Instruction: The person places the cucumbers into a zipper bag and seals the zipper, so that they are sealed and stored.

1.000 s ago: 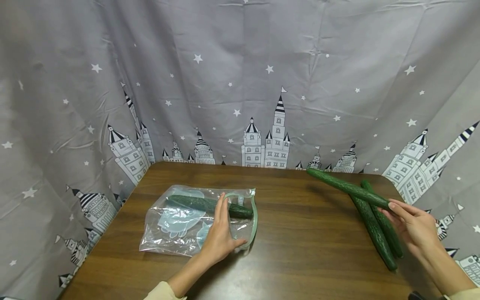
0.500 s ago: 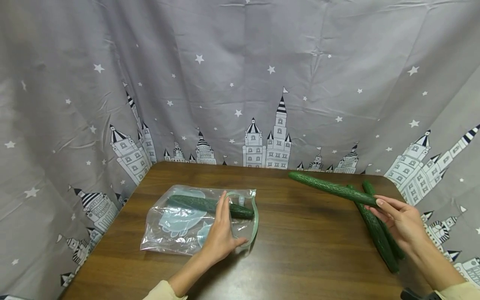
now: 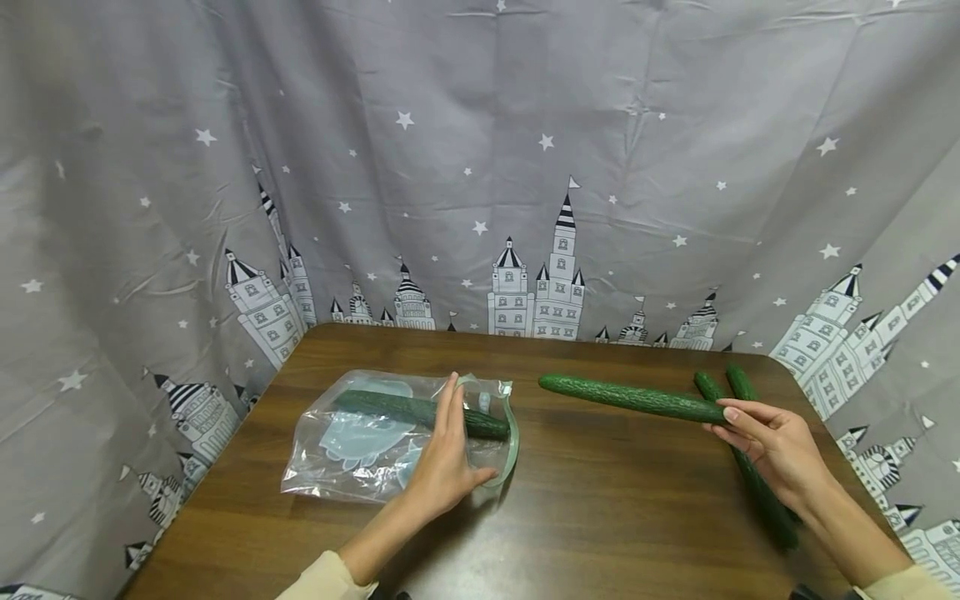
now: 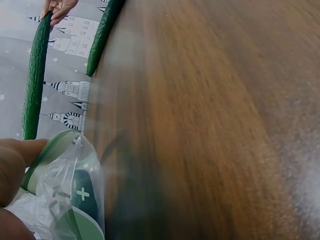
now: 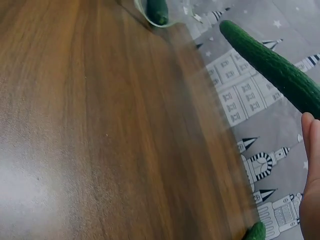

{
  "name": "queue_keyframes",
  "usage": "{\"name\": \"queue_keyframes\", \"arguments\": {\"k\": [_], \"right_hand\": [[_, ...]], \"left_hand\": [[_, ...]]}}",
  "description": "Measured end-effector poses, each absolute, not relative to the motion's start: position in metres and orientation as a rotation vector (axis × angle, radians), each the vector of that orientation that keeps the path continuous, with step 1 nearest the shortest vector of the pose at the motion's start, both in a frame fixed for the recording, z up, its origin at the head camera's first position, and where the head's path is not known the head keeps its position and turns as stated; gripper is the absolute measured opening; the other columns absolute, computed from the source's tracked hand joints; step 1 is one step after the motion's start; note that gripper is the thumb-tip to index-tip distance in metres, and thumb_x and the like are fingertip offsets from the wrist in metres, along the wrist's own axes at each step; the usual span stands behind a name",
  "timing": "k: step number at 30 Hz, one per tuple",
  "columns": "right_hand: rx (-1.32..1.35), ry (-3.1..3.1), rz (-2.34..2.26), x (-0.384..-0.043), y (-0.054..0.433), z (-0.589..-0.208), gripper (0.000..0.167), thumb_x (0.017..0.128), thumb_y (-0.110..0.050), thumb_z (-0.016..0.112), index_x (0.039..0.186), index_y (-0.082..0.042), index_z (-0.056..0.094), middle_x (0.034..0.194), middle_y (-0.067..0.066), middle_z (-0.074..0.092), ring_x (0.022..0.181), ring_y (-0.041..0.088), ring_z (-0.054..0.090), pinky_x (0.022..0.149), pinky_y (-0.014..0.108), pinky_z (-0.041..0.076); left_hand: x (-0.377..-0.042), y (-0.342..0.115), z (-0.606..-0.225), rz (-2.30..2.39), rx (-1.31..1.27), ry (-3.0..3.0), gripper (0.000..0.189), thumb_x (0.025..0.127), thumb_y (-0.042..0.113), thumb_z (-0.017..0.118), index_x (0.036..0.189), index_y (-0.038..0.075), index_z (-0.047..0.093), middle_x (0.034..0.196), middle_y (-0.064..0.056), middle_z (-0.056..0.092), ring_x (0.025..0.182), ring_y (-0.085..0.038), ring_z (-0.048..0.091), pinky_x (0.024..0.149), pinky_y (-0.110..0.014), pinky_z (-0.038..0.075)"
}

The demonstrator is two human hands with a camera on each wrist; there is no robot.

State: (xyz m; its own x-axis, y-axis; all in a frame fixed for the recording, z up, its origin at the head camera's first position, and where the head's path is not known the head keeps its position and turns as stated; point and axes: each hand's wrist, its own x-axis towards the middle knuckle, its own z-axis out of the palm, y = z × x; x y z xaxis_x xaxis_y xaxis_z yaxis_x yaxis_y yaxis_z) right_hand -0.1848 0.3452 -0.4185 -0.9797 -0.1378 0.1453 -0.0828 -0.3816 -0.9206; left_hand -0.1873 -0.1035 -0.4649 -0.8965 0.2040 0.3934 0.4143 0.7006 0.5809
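Observation:
My right hand [image 3: 783, 450] pinches one end of a long green cucumber [image 3: 630, 397] between thumb and fingers. The cucumber hangs above the table, almost level, its free end pointing left towards a clear plastic zip bag [image 3: 311, 467]. Inside that bag lies another cucumber [image 3: 386, 407], its end near the green-edged mouth. My left hand [image 3: 438, 471] rests at the mouth with fingers straight and thumb spread apart. In the left wrist view, the bag's green rim [image 4: 45, 155] stands raised beside my fingers [image 4: 20, 150]. The right wrist view shows the held cucumber [image 5: 272, 62] and its gripped end partly cut off.
Two more cucumbers lie side by side on the right of the brown wooden table [image 3: 600, 517], one [image 3: 757, 487] in front of the other [image 3: 741, 382]. My right hand partly covers them. A grey curtain [image 3: 480, 125] with castles and stars hangs behind the table.
My right hand has carried the cucumber leftwards from above the other two, and its free end has lowered towards the bag. My left hand stays at the bag's mouth.

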Motion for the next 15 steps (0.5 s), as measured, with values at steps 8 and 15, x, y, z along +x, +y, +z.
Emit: {"name": "queue_keyframes", "arguments": {"k": [8,15], "right_hand": [[-0.375,1.786,-2.428,-0.189,0.324,-0.421,0.030,0.103,0.012,0.050,0.117,0.003,0.076,0.112,0.009,0.069,0.098,0.029,0.075,0.089,0.032,0.059],[-0.431,1.793,-2.390,-0.197,0.303,-0.428,0.028,0.103,0.011,0.053,0.117,0.004,0.075,0.110,0.009,0.070,0.096,0.029,0.075,0.089,0.032,0.059]], "left_hand": [[-0.188,-0.104,-0.460,-1.026,-0.461,-2.614,0.144,0.056,0.013,0.103,0.163,-0.003,0.008,0.172,-0.014,0.001,0.121,-0.044,0.058,0.087,-0.043,0.061],[-0.188,-0.104,-0.459,-1.011,-0.450,-2.628,0.144,0.056,0.014,0.103,0.163,-0.003,0.008,0.172,-0.013,0.001,0.119,-0.044,0.059,0.093,-0.047,0.058]]}}
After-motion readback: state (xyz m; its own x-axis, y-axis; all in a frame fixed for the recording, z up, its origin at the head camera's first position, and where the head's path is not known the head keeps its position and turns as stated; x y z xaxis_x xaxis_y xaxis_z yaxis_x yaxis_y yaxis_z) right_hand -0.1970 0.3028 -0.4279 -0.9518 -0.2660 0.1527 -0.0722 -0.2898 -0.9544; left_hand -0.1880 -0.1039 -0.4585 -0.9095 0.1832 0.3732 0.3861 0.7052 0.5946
